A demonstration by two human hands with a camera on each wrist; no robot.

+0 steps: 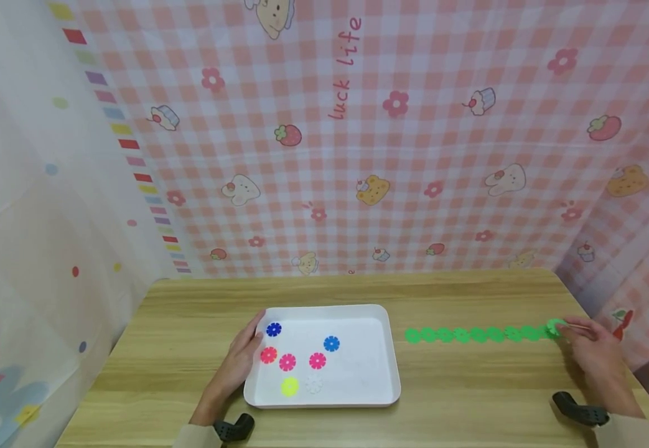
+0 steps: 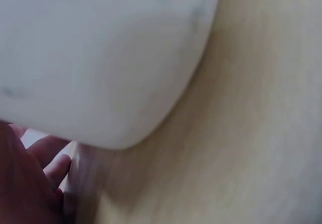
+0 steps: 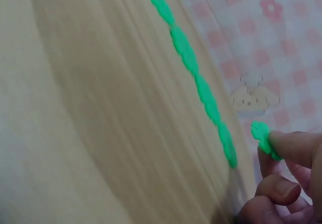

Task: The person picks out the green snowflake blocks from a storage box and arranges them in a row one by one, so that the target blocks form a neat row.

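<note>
My left hand (image 1: pixel 240 356) grips the left side of a white tray (image 1: pixel 366 367); in the left wrist view its curled fingers (image 2: pixel 58 171) show by the tray's edge (image 2: pixel 115 133). Pink discs (image 1: pixel 287 362), blue discs (image 1: pixel 331 343), a yellow disc (image 1: pixel 289 386) and a whitish disc (image 1: pixel 314 384), all notched like snowflakes, lie in the tray. At the far right, my right hand (image 1: pixel 595 351) pinches a green snowflake disc (image 3: pixel 260 132) between thumb and finger. It is just off the right end of a row of green discs (image 1: pixel 478 335) on the table.
The wooden table (image 1: pixel 470 398) ends at the back against a pink checked cloth (image 1: pixel 391 149). A pale dotted cloth (image 1: pixel 78 205) hangs at the left, and another checked cloth hangs at the right. Black wrist mounts (image 1: pixel 578 410) sit by both wrists.
</note>
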